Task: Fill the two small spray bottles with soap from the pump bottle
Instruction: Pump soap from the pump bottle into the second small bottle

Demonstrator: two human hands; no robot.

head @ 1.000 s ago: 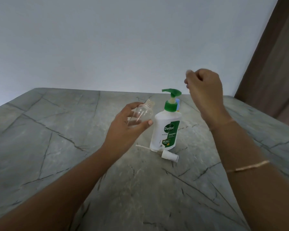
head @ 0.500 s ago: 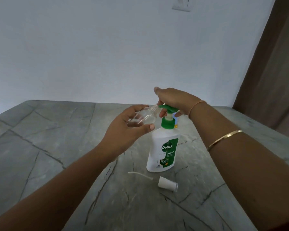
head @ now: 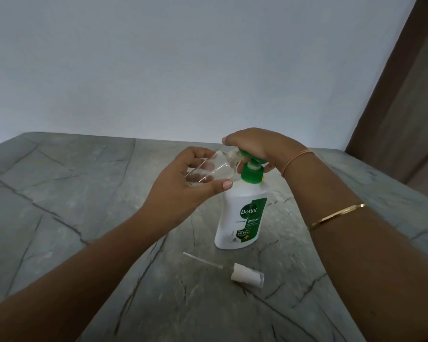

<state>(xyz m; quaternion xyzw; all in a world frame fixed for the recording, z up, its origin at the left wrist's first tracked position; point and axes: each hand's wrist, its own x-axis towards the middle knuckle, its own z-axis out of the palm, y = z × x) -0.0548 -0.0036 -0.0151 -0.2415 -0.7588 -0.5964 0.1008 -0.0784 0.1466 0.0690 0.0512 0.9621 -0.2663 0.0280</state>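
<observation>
Your left hand (head: pixel 183 186) comes in from the near left edge of the grey veined table (head: pixel 59 193) and is wrapped around the clear spray bottle (head: pixel 215 169), with the fingers curled over its far side and the thumb pressed along its near side, so the body lies across your palm and only the shoulder and neck stick out past your fingertips to the right. The bottle is tilted, its base down and left in your grip, its open threaded mouth up and right, touching or just under the spout of the green pump head (head: pixel 251 166). The white pump bottle (head: pixel 242 218) stands upright on the table, nearer the far edge than the near one, just right of your left thumb. Your right hand (head: pixel 260 146) lies palm down over the top of the pump head, fingers draped over it towards the small bottle's mouth and the thumb tucked under on the right; how hard it presses you cannot tell. A thin band and a gold bangle (head: pixel 336 215) sit on that forearm. Nearer you, just in front of the pump bottle's base, the white spray cap (head: pixel 247 277) lies on its side on the table, its thin dip tube pointing left and away.
</observation>
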